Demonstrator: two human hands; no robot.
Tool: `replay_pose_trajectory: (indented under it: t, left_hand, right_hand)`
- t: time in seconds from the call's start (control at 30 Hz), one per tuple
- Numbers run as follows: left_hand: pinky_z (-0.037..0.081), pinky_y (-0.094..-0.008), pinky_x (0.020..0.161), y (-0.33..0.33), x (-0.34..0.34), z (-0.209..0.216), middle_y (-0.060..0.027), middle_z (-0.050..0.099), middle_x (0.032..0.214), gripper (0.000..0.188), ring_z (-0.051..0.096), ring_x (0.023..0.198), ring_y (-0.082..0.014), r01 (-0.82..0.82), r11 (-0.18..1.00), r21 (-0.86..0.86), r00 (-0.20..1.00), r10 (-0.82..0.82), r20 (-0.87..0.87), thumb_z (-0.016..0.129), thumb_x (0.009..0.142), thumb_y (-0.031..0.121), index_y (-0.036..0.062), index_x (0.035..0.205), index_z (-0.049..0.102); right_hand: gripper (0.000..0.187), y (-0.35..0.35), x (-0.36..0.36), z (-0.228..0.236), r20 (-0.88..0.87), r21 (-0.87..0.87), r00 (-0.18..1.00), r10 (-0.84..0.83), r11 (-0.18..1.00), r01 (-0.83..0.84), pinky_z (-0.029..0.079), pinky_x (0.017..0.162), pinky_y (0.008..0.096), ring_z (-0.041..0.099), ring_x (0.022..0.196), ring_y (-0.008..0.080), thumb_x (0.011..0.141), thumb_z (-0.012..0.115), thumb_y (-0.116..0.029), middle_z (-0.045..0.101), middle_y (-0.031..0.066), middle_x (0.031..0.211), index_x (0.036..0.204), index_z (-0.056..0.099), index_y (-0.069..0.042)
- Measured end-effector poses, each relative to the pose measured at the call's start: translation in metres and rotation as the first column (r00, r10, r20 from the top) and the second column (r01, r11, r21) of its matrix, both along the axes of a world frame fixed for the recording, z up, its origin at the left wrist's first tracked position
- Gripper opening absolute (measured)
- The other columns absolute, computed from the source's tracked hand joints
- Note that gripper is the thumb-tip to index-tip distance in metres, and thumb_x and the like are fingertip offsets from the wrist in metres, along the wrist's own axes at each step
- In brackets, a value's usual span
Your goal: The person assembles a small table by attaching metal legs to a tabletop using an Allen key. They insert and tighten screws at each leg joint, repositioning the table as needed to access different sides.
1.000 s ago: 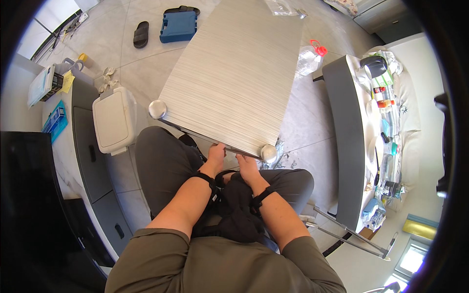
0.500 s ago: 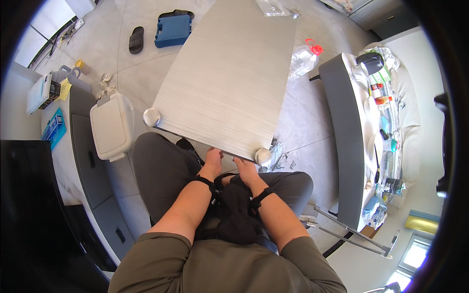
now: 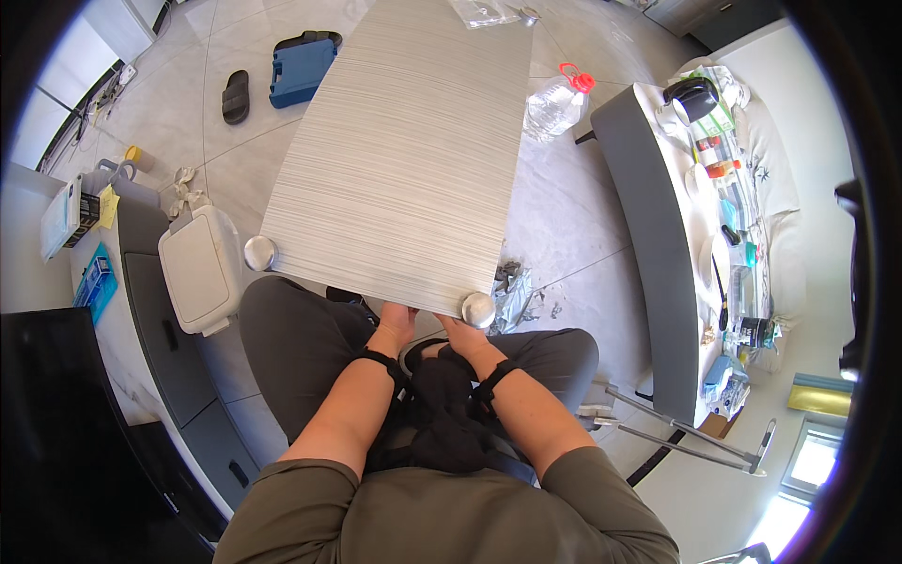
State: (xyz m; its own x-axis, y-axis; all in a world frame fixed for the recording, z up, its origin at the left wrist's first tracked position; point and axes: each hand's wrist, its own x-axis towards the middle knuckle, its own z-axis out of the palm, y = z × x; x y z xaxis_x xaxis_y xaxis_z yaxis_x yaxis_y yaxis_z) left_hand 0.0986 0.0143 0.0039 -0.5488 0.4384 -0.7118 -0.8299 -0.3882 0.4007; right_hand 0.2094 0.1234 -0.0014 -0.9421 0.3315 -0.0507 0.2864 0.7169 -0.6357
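A large grey striped panel (image 3: pixel 413 160) lies stretched out over the floor in front of me, its near edge above my knees. Two round silver feet sit at its near corners, the left foot (image 3: pixel 259 253) and the right foot (image 3: pixel 478 309). My left hand (image 3: pixel 395 326) reaches under the panel's near edge, fingers hidden beneath it. My right hand (image 3: pixel 460 334) is beside it, just below the right silver foot, fingers also partly hidden. Both wrists wear black bands. I sit with grey trousers (image 3: pixel 291 348) under the panel.
A white lidded bin (image 3: pixel 199 268) stands at my left by a grey cabinet (image 3: pixel 155 310). A blue case (image 3: pixel 303 70) and black slipper (image 3: pixel 235 96) lie on the tiled floor. A water jug (image 3: pixel 554 105) stands by a cluttered grey table (image 3: pixel 658 235). Crumpled foil (image 3: pixel 512 287) lies near my right knee.
The panel and its silver feet have shifted slightly left and toward me in view. My hands stay at its near edge.
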Motion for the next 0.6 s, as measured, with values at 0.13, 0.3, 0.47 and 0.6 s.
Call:
replay_pose_trajectory:
  t: [0.13, 0.3, 0.47, 0.6]
  left_hand:
    - [0.040, -0.0307, 0.084, -0.001, 0.002, -0.007, 0.0012, 0.056, 0.110, 0.034, 0.050, 0.098, -0.0143, -0.012, 1.000, 0.025, 1.000, 0.012, 0.004, 0.048, 0.093, 0.032, 0.0135, 0.122, 0.049]
    - [0.040, -0.0307, 0.090, -0.002, 0.002, -0.015, 0.0010, 0.055, 0.115, 0.037, 0.050, 0.105, -0.0155, -0.040, 0.998, 0.047, 0.999, 0.039, 0.034, 0.052, 0.092, 0.031, 0.0127, 0.124, 0.048]
    - [0.039, -0.0301, 0.092, -0.004, 0.003, -0.024, 0.0007, 0.054, 0.118, 0.039, 0.049, 0.108, -0.0155, 0.001, 0.997, 0.082, 1.000, -0.001, -0.003, 0.053, 0.091, 0.030, 0.0121, 0.125, 0.047]
    - [0.039, -0.0303, 0.092, -0.005, 0.004, -0.028, 0.0006, 0.053, 0.119, 0.040, 0.049, 0.108, -0.0159, -0.027, 0.997, 0.075, 0.999, 0.025, 0.034, 0.053, 0.091, 0.030, 0.0117, 0.126, 0.046]
  right_hand:
    - [0.015, 0.002, -0.003, 0.011, -0.037, 0.055, 0.998, 0.058, 0.997, -0.056, 0.050, 0.069, 0.0423, 0.059, 0.083, 0.0398, 0.076, 0.056, -0.009, 0.063, 0.0201, 0.084, 0.089, 0.062, -0.005]
    - [0.015, 0.007, -0.010, 0.025, -0.016, -0.124, 0.999, 0.032, 0.992, -0.034, 0.049, 0.070, 0.0428, 0.058, 0.083, 0.0401, 0.075, 0.056, -0.008, 0.063, 0.0204, 0.085, 0.088, 0.062, -0.004]
    - [0.015, 0.007, -0.011, 0.031, -0.003, -0.034, 0.995, 0.096, 0.995, -0.096, 0.049, 0.071, 0.0433, 0.058, 0.085, 0.0406, 0.075, 0.056, -0.008, 0.063, 0.0211, 0.088, 0.088, 0.062, -0.003]
    - [0.018, 0.006, -0.013, 0.045, 0.024, -0.125, 0.999, 0.038, 0.991, -0.035, 0.048, 0.073, 0.0437, 0.057, 0.087, 0.0408, 0.075, 0.057, -0.009, 0.062, 0.0216, 0.089, 0.091, 0.061, -0.003]
